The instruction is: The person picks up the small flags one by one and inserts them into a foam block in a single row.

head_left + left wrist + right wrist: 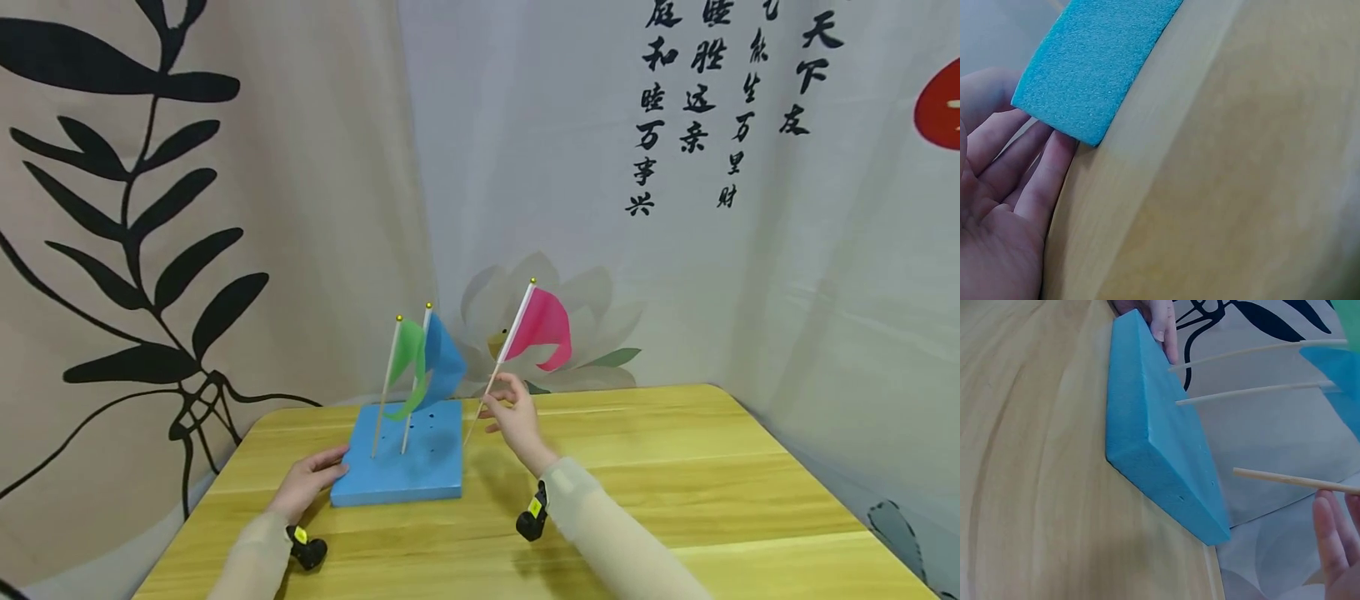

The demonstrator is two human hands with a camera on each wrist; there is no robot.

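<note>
A blue foam block (435, 479) with small holes in its top lies on the table. Two small flags stand in it, a green flag (406, 354) and a blue flag (444, 358), on thin wooden sticks. My left hand (306, 479) rests against the block's left edge with fingers extended; the left wrist view shows the fingers (1041, 181) at a corner of the foam. To the right of the block, my right hand (517, 421) pinches the stick of a pink flag (542, 327). This stick's lower tip (1241, 471) is in the air, apart from the foam.
The wooden table (675, 492) extends right and toward me. Behind it hangs a pale curtain (525, 167) with printed leaves and characters. Dark wrist cameras are strapped to both wrists.
</note>
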